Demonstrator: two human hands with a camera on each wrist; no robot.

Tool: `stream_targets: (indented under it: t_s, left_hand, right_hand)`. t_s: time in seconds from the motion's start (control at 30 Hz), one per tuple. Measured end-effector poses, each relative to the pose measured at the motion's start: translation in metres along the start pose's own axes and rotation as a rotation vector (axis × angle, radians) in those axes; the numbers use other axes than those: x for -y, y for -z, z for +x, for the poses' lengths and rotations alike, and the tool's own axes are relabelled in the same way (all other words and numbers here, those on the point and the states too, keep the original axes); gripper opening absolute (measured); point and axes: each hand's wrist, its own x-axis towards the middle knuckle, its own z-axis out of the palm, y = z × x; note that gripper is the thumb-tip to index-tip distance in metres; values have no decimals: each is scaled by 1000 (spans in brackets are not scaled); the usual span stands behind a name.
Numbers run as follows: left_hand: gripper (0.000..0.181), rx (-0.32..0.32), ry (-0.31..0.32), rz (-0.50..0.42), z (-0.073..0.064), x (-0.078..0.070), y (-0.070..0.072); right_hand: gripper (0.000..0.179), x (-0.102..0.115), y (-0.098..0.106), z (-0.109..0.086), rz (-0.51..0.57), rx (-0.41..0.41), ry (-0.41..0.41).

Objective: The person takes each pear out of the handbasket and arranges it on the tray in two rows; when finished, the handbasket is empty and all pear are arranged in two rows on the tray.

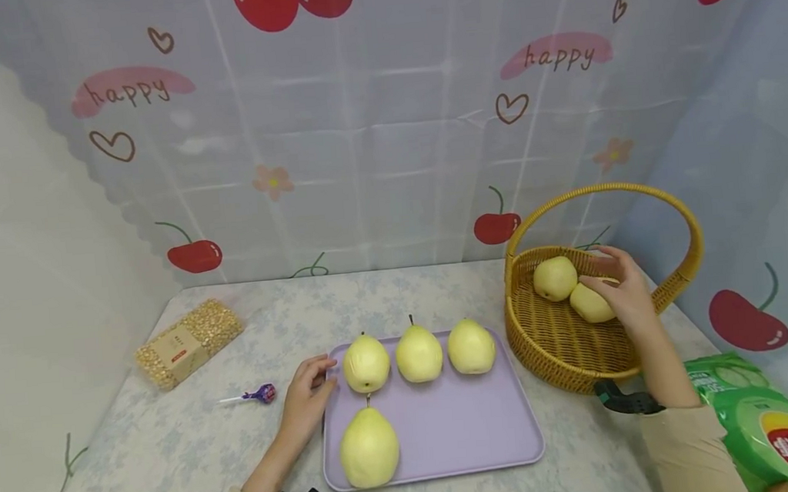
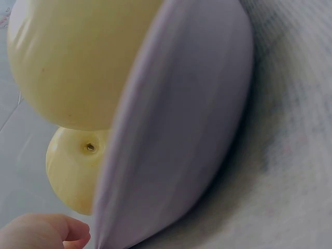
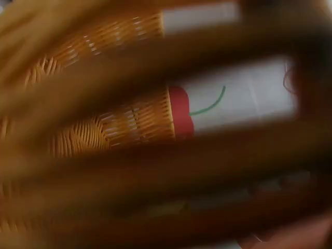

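My right hand (image 1: 625, 289) reaches into a wicker basket (image 1: 570, 371), its fingers spread above a yellow-green pear (image 1: 589, 306). The thumb lies over that pear; whether it presses on it is hard to see. A second pear (image 1: 555, 278) sits beside it in the basket. My left hand (image 1: 306, 396) is at the left edge of a lilac tray (image 1: 464, 426), fingers loosely bent near the rim. Three pears stand in a row along the tray's far side, the leftmost pear (image 1: 366, 364) closest to that hand. Another pear (image 1: 370, 449) stands at the near left corner.
A pack of yellow kernels (image 1: 189, 343) lies at the back left, with a wrapped lollipop (image 1: 260, 394) nearer the tray. A green chip bag (image 1: 769, 417) stands at the right beside my forearm. The basket's tall handle (image 1: 598, 190) arches over its opening. A printed curtain hangs behind.
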Motion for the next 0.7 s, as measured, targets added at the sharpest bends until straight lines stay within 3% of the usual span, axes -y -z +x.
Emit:
stream_targets:
  t_s: [0.33, 0.7]
  left_hand:
    - [26, 7, 42, 8, -2, -1, 1]
    - [25, 4, 21, 10, -1, -1, 0]
  right_hand:
    - [72, -13, 6, 1, -24, -36, -6]
    - [75, -26, 5, 0, -23, -39, -15]
